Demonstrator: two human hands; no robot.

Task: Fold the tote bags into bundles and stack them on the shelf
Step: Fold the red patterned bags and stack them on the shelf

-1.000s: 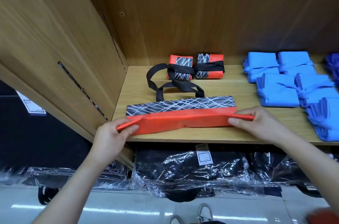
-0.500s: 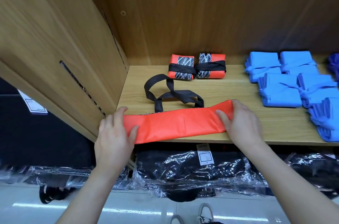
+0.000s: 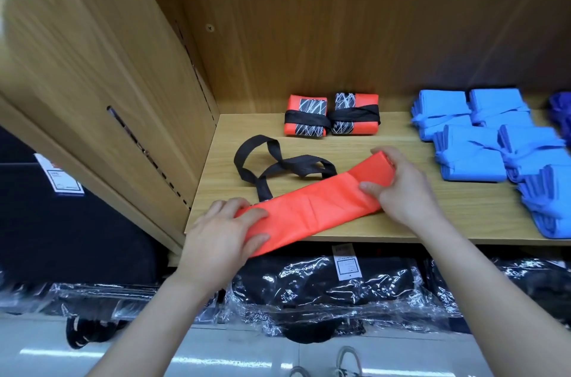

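An orange tote bag [image 3: 312, 206], folded into a long strip, lies slanted on the wooden shelf [image 3: 432, 219] near its front edge. Its black handles [image 3: 278, 166] loop loosely behind it. My left hand [image 3: 225, 234] grips the strip's near left end, thumb under and fingers on top. My right hand [image 3: 401, 188] grips the far right end, which is lifted a little. Two finished orange bundles [image 3: 332, 114] tied with black straps sit side by side at the back of the shelf.
Several blue folded bundles [image 3: 494, 142] fill the shelf's right side. A wooden side panel [image 3: 108, 83] walls the left. Below the shelf lie black goods in clear plastic wrap [image 3: 324, 287] with a white tag. Shoes show on the floor.
The patterned band has been folded under, leaving a plain orange strip. The strip now lies slanted, its right end raised toward the back, and both hands grip its ends.
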